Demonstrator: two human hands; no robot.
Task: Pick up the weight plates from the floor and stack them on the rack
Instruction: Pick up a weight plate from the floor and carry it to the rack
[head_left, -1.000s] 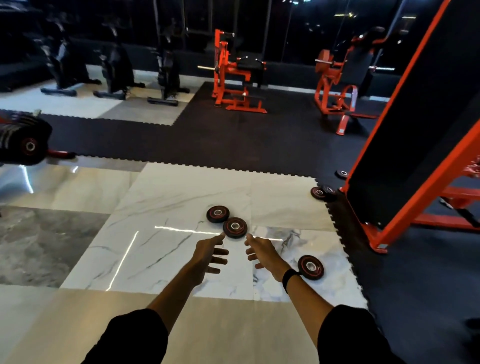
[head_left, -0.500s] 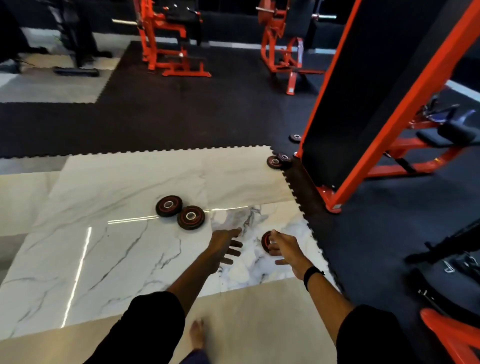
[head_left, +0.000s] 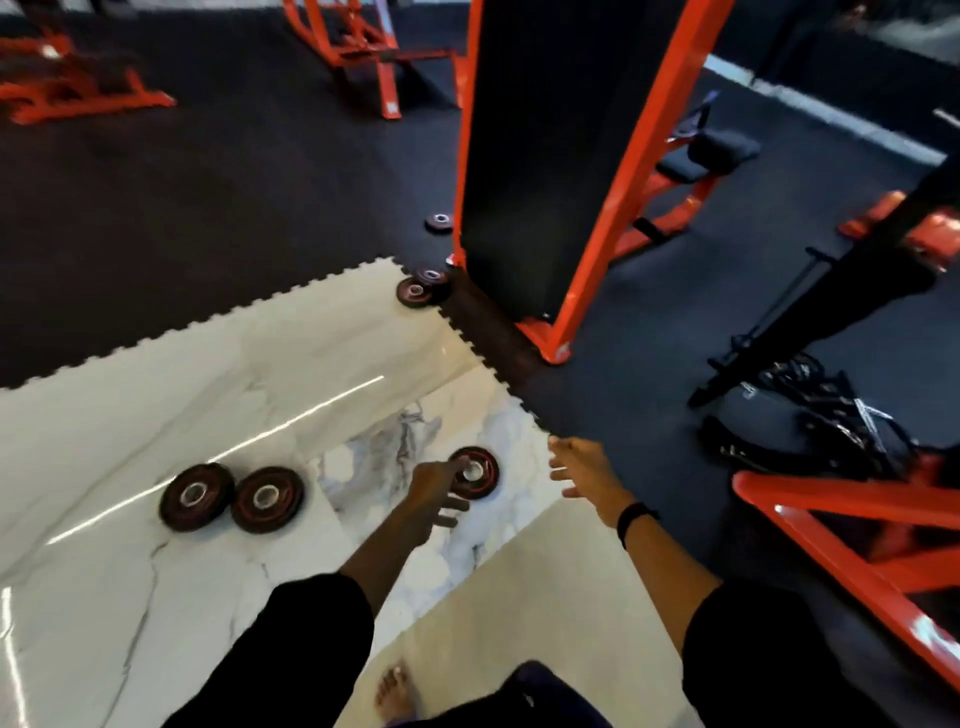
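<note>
The nearest weight plate (head_left: 480, 473) lies flat on the marble floor (head_left: 156, 415), close to the toothed edge of the black rubber mat (head_left: 208, 208). The left hand (head_left: 431, 493) reaches over this plate's near-left rim, fingers loosely bent and holding nothing; whether the fingertips touch the plate cannot be told, as the hand is blurred and covers that edge. The right hand (head_left: 582, 470) hovers just right of the same plate, apart from it, fingers spread wide and empty, with a black wristband (head_left: 636, 517) on the wrist.

Left of that plate, 2 more plates (head_left: 231, 499) lie flat on the marble, touching each other side by side. Beyond the plate, at the corner of the marble, 2 further plates (head_left: 418, 288) sit at the foot of the orange frame (head_left: 613, 208), one partly overlapping the other. 1 more plate (head_left: 439, 222) rests on the mat farther back, beside the frame's dark panel (head_left: 545, 130).

On the near side of the plate, a bare foot (head_left: 395, 688) stands on the beige tile (head_left: 545, 597). Both arms wear black sleeves (head_left: 291, 649).
</note>
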